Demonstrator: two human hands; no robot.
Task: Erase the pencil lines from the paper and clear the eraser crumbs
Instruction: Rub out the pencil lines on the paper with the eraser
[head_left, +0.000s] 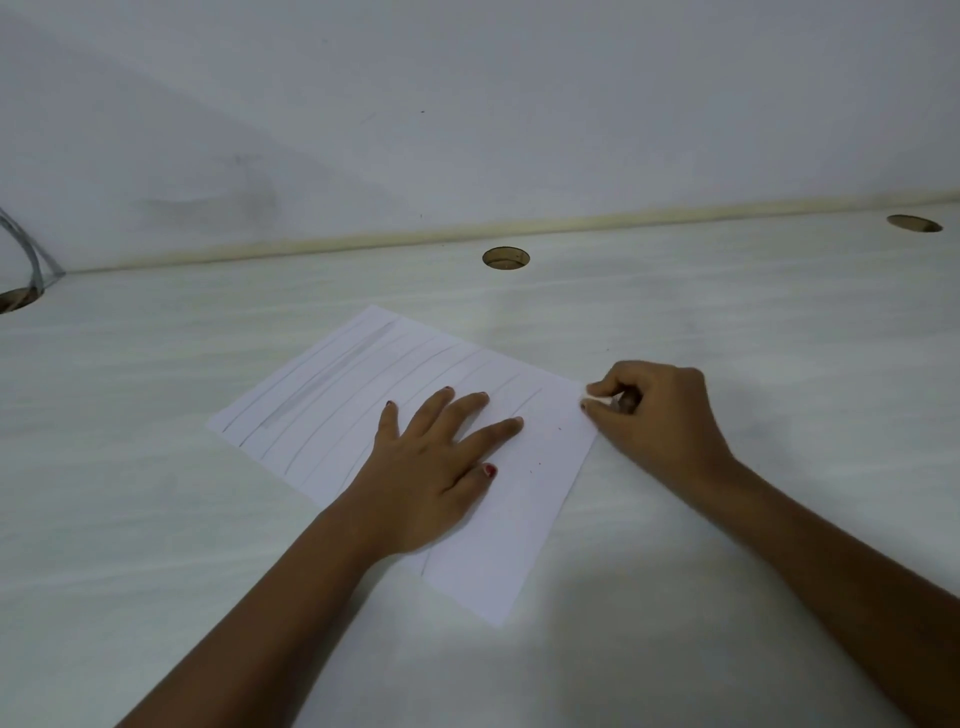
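Note:
A white sheet of paper lies at an angle on the table, crossed by several grey pencil lines and one smudged dark band near its far left. My left hand lies flat on the middle of the sheet, fingers spread and straight, pressing it down. My right hand is at the paper's right edge, its thumb and fingers pinching a small white eraser that touches the sheet's corner area. A few tiny dark specks sit on the paper right of my left thumb.
The white table has round cable holes at the back middle, back right and far left, where grey cables come up. A white wall rises just behind the table's rear edge.

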